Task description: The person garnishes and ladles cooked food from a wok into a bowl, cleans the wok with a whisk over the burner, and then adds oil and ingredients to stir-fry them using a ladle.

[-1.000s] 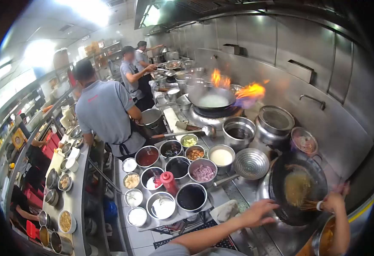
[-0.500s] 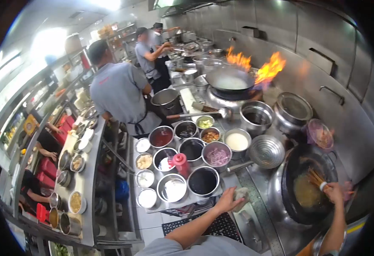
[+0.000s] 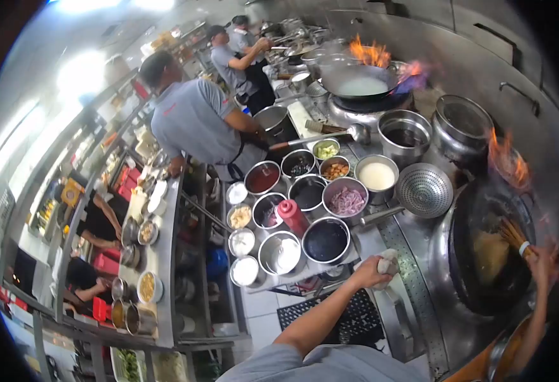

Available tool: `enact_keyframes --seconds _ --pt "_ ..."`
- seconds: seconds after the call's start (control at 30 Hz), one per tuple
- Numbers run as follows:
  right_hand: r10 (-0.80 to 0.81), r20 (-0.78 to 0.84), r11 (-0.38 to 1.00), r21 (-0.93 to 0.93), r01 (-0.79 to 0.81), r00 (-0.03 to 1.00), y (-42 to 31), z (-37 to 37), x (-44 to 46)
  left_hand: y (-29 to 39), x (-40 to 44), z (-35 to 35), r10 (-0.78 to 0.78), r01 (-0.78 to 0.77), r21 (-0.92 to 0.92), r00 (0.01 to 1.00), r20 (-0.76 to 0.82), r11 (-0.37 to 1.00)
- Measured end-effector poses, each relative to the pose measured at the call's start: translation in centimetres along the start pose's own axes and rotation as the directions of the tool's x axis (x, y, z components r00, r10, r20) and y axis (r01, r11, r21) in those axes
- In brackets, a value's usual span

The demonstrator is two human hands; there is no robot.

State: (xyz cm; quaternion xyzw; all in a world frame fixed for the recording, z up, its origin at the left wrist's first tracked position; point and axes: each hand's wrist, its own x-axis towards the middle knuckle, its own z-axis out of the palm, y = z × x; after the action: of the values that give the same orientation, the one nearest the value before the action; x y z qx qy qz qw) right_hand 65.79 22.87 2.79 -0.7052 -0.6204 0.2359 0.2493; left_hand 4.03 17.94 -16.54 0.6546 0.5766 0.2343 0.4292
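Note:
My right hand (image 3: 542, 262) grips a bamboo wok brush (image 3: 515, 235) by its bound end. The brush's splayed bristles reach down into a large dark wok (image 3: 464, 280) holding some yellowish-brown liquid (image 3: 491, 254). My left hand (image 3: 370, 274) is closed around a crumpled pale cloth (image 3: 387, 261) above the counter's front edge. A perforated strainer ladle (image 3: 424, 190) rests on the counter between the ingredient pots and the wok. Closest to my left hand stands a pot of dark liquid (image 3: 326, 239), with a red squeeze bottle (image 3: 293, 218) beside it.
Flames (image 3: 507, 162) rise behind the near wok. Fire also burns behind a second wok (image 3: 359, 86). Several ingredient pots, one with sliced onions (image 3: 347, 200), crowd the cart. A co-worker (image 3: 193, 121) stands beyond it; others work further back. A shelved counter (image 3: 164, 280) runs along the left.
My view has swung, shifting the scene. My left fingers now wrap the cloth more closely. The brush has moved within the wok, and flames have flared up behind it.

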Motion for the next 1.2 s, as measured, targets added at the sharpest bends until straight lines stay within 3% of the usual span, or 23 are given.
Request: enact_keyframes --seconds 0.03,0.07,0.13,0.17,0.2,0.23,0.27,0.37,0.43,0.5,0.53,0.6,0.67,0.77,0.83,0.87,0.97,1.03,1.1,1.17,1.2 --pt "-0.03 -0.056 0.999 -0.033 0.028 0.998 1.1 1.0 0.5 -0.2 0.6 0.9 -0.006 0.007 0.059 1.0 -0.021 0.998" --pt "-0.06 -0.111 0.996 -0.069 0.053 0.992 2.8 2.1 1.2 1.0 0.3 1.3 -0.042 0.057 0.107 0.989 -0.139 0.993" --pt "-0.208 -0.237 0.972 -0.16 0.173 0.949 2.1 7.8 1.9 0.5 1.3 1.3 -0.043 0.045 0.034 0.998 -0.055 0.998" --pt "-0.005 -0.179 1.0 -0.023 0.001 0.984 -2.6 8.5 0.5 0.3 1.5 1.2 -0.045 0.045 0.001 0.999 -0.007 0.999" --pt "-0.121 -0.124 0.986 -0.13 0.105 0.985 -3.6 7.1 0.3 2.7 -0.3 -1.0 0.006 -0.004 -0.084 1.0 0.025 0.996" --pt "-0.229 -0.057 0.951 -0.226 0.211 0.972 -4.4 5.5 -0.4 3.7 -2.6 -2.0 -0.028 0.041 -0.281 0.998 0.05 0.959" --pt "-0.226 -0.057 0.933 -0.299 0.2 0.972 -4.8 3.8 -1.5 4.3 -4.4 -3.1 -0.052 0.082 -0.467 0.996 0.077 0.881" --pt "-0.216 -0.087 0.874 -0.462 0.153 0.972 -8.8 -1.3 -6.2 4.8 -11.4 -6.3 -0.037 0.169 -0.88 0.985 0.17 0.443" --pt "-0.193 -0.137 0.9 -0.42 0.119 0.972 -11.4 -4.1 -10.1 0.4 -15.7 -6.2 -0.052 0.323 -0.943 0.946 0.32 0.077" --pt "-0.24 -0.233 0.946 -0.272 0.174 0.942 -8.0 -4.1 -13.0 0.8 -20.7 -7.3 0.123 0.195 -0.945 0.978 0.168 -0.261" --pt "-0.295 -0.297 0.948 -0.207 0.241 0.908 -6.2 -3.4 -14.4 0.3 -22.7 -7.9 0.106 0.141 -0.955 0.987 0.117 -0.259" --pt "-0.174 -0.245 0.97 -0.207 0.124 0.954 -3.1 -0.5 -17.3 -1.2 -26.3 -8.8 0.077 0.023 -0.963 0.997 0.002 -0.267" --pt "-0.4 -0.212 0.819 -0.52 0.244 0.892 -2.3 1.5 -18.8 -3.6 -29.9 -9.8 0.023 -0.032 -0.963 0.999 -0.04 -0.266" --pt "0.085 -0.137 0.925 -0.358 -0.129 0.987 -15.5 5.6 -26.0 -7.1 -34.6 -11.1 -0.037 -0.077 -0.944 0.997 -0.068 -0.322" --pt "-0.109 -0.42 0.907 -0.413 -0.082 0.901 -9.7 6.7 -24.4 -8.5 -37.3 -11.9 -0.079 -0.09 -0.938 0.995 -0.068 -0.336" --pt "-0.2 -0.511 0.937 -0.348 0.011 0.836 -6.7 7.6 -23.4 -8.4 -38.3 -12.8 -0.088 -0.093 -0.934 0.994 -0.066 -0.345" --pt "-0.081 -0.171 0.914 -0.405 0.005 0.982 -7.6 6.0 -23.0 -8.9 -40.0 -13.6 -0.135 -0.06 -0.937 0.991 -0.014 -0.344" --pt "0.066 -0.107 0.93 -0.354 -0.1 0.992 -18.3 6.0 -24.1 -9.9 -40.7 -13.4 -0.234 -0.068 -0.958 0.972 -0.001 -0.279" --pt "-0.277 -0.323 0.907 -0.399 0.135 0.905 -5.3 6.1 -18.1 -11.7 -41.4 -13.1 -0.208 0.012 -0.938 0.974 0.089 -0.345" --pt "-0.108 -0.398 0.936 -0.351 -0.042 0.911 1.5 7.8 -16.5 -11.4 -42.2 -13.9 -0.096 0.016 -0.925 0.994 0.057 -0.38" --pt "-0.022 -0.43 0.938 -0.321 -0.13 0.903 4.3 8.7 -15.9 -11.0 -43.0 -14.4 -0.132 0.004 -0.912 0.989 0.064 -0.411"
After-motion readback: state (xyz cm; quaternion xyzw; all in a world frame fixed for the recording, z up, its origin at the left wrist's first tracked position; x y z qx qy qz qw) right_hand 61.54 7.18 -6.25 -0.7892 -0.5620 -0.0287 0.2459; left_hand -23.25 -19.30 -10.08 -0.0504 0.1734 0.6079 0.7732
